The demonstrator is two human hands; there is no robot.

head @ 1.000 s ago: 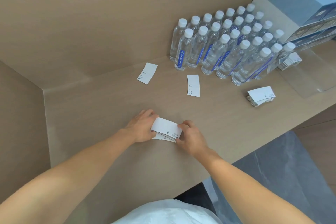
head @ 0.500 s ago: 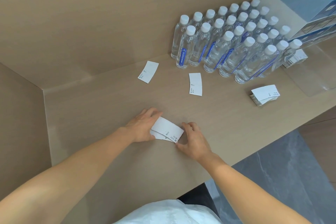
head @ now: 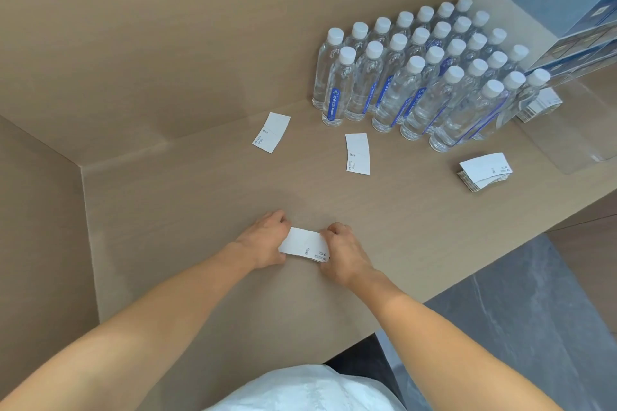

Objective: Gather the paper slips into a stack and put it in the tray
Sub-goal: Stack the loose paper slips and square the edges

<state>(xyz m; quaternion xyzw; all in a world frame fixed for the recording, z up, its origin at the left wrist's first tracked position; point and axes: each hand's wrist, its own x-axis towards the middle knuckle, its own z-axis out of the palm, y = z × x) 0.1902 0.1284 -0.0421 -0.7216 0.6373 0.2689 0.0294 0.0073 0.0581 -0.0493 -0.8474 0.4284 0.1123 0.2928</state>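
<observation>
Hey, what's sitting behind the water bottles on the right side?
Behind the water bottles, at their right end, a stack of slips sits in a clear tray. The bottles cover its left part, so its full extent cannot be seen.

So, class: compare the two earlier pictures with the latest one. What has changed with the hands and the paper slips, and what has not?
The right hand, off the slips half a second ago, has closed back on the small white paper stack; the left hand kept hold. The fanned slips now sit squared. The two loose white slips, the side pile and the clear water bottles stayed put.
</observation>
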